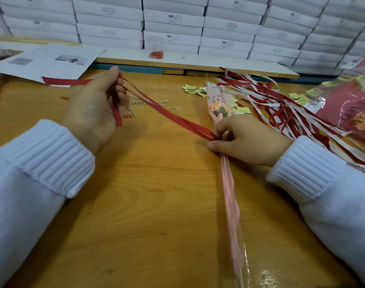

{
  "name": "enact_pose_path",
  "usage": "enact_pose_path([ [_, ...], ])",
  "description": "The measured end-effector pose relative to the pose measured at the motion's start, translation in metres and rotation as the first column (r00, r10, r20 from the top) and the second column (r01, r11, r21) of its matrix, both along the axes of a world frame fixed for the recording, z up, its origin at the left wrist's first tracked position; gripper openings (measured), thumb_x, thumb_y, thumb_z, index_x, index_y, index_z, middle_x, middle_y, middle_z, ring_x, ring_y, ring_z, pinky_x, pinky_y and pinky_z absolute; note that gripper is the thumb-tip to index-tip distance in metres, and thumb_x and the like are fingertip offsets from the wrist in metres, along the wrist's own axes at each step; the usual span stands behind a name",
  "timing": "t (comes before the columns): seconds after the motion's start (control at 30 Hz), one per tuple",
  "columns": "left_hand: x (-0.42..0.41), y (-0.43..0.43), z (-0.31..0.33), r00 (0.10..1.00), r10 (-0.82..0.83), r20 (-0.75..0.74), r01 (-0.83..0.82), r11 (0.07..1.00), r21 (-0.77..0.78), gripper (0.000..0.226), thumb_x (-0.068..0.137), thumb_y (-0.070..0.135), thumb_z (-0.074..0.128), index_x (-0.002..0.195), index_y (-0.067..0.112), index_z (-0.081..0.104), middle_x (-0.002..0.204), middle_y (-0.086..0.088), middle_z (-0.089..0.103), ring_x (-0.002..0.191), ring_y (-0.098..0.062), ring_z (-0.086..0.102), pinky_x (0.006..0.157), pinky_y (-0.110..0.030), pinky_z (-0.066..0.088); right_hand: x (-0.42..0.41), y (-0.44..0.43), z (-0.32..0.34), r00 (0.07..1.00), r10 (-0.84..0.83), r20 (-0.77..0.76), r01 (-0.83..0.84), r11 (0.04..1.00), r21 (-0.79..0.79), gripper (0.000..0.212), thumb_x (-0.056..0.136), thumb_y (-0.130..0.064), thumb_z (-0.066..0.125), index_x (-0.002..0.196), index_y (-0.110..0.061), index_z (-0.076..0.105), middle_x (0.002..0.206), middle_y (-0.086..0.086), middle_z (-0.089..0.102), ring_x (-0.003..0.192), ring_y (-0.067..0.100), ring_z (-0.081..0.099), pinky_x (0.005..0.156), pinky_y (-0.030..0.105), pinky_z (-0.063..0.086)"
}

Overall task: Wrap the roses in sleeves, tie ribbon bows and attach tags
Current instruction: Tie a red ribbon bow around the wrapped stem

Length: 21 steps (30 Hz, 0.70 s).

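White knitted cuffs [52, 156] frame two hands on a wooden table [146, 194]. Right hand [246, 140] pinches a sleeved rose [229, 194] at its neck; left hand [94, 109] grips taut red ribbon [187, 122] running there. Loose ribbons [281, 113] and yellow tags [193, 89] lie beyond

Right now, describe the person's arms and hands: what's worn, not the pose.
The left sleeve and right sleeve are white, soft knit. Each ends in a thick ribbed band at the wrist: left cuff, right cuff. The left hand and right hand are bare: no gloves, rings or watch show.
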<state>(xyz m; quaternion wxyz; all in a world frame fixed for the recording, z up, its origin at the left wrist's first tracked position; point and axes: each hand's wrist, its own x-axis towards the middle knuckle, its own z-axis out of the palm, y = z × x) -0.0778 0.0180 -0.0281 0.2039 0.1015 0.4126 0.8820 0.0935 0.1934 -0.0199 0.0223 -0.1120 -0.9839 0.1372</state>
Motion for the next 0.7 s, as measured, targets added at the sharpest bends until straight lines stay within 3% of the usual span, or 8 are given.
enact_pose_path([
  [0.17, -0.007, -0.002, -0.002, 0.991, 0.103, 0.084, -0.105, 0.994, 0.013, 0.017, 0.092, 0.016, 0.059, 0.076, 0.010, 0.059, 0.061, 0.005, 0.053, 0.047, -0.001, 0.050, 0.051, -0.010, 0.042, -0.001, 0.000, 0.000, 1.000, 0.004, 0.009, -0.003, 1.000, -0.018, 0.008, 0.087, -0.036, 0.062, 0.083, -0.030, 0.058, 0.082, -0.013, 0.054, 0.076, 0.001, 0.051, 0.060, 0.011, 0.034],
  [0.37, -0.015, -0.001, -0.005, 0.974, 0.214, 0.069, -0.213, 0.977, -0.023, 0.014, 0.092, 0.016, 0.058, 0.080, 0.011, 0.057, 0.062, 0.005, 0.050, 0.044, -0.002, 0.047, 0.048, -0.011, 0.039, 0.000, 0.000, 0.000, 1.000, -0.015, -0.011, 0.015, 1.000, -0.008, 0.022, 0.087, -0.036, 0.062, 0.068, -0.029, 0.054, 0.077, -0.010, 0.055, 0.072, 0.003, 0.052, 0.059, 0.014, 0.034],
  [0.53, -0.024, -0.002, -0.007, 0.942, 0.325, 0.089, -0.317, 0.944, -0.093, 0.015, 0.093, 0.017, 0.058, 0.079, 0.013, 0.054, 0.063, 0.006, 0.047, 0.041, -0.002, 0.045, 0.046, -0.010, 0.038, 0.000, 0.000, 0.000, 1.000, -0.013, 0.008, 0.013, 1.000, 0.004, 0.018, 0.085, -0.039, 0.064, 0.072, -0.033, 0.054, 0.080, -0.013, 0.054, 0.074, 0.002, 0.052, 0.059, 0.012, 0.034],
  [0.7, -0.026, -0.003, -0.007, 0.917, 0.392, 0.073, -0.382, 0.917, -0.115, 0.026, 0.095, 0.017, 0.051, 0.069, 0.015, 0.051, 0.043, 0.010, 0.045, 0.035, -0.002, 0.041, 0.043, -0.010, 0.034, -0.001, 0.000, -0.001, 1.000, -0.011, 0.006, 0.011, 1.000, 0.016, 0.017, 0.084, -0.038, 0.066, 0.073, -0.033, 0.053, 0.081, -0.012, 0.055, 0.075, 0.003, 0.052, 0.059, 0.012, 0.035],
])
